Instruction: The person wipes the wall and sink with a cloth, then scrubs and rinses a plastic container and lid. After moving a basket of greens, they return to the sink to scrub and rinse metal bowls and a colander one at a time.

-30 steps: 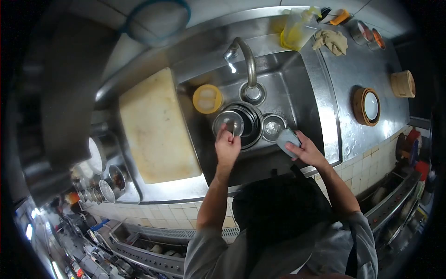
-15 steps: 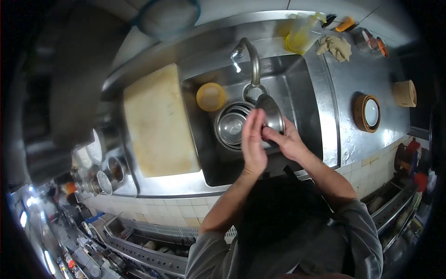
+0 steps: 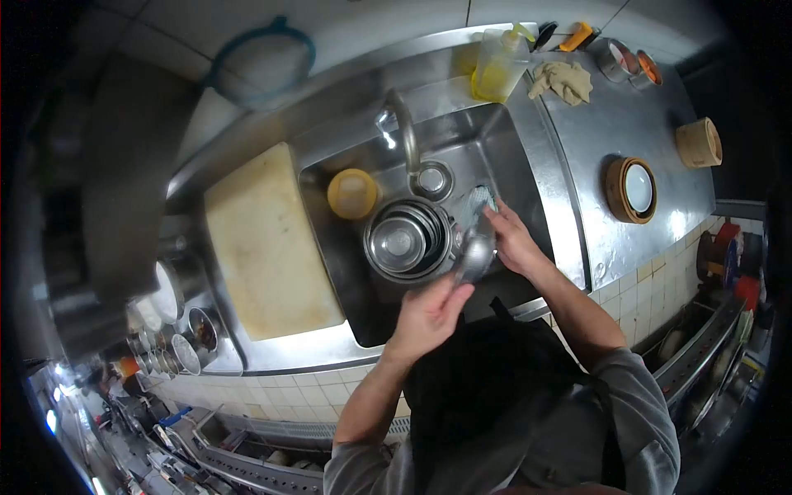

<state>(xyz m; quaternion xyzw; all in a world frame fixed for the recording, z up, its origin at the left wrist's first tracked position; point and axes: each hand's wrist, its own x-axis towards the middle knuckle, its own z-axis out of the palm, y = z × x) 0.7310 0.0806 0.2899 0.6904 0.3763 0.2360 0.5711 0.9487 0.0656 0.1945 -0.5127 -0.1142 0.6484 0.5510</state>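
Observation:
In the sink [image 3: 532, 177], my left hand [image 3: 427, 318] grips a shiny metal bowl [image 3: 477, 257], tilted on edge and blurred by motion. My right hand [image 3: 516, 239] is closed on a pale, netted scrubbing pad [image 3: 481, 198], just above the bowl's far side. Some of its fingers are hidden behind the bowl and the pad. Left of both hands, several metal bowls [image 3: 398, 245] are nested in a larger metal pot. Behind them is a yellow round container [image 3: 352, 195]. The faucet [image 3: 404, 124] arches over the drain [image 3: 433, 180].
A cutting board [image 3: 268, 247] lies left of the sink. At the back stands a soap bottle [image 3: 499, 70] with yellow liquid, near a crumpled cloth [image 3: 563, 81]. A bamboo steamer [image 3: 616, 194] with a white dish sits on the right counter. Metal containers [image 3: 202, 328] stand far left.
My left hand has moved down and left, from flat fingers beside the bowl to a grip on it. The bowl has come lower and tilted, and the pad now shows at my right hand.

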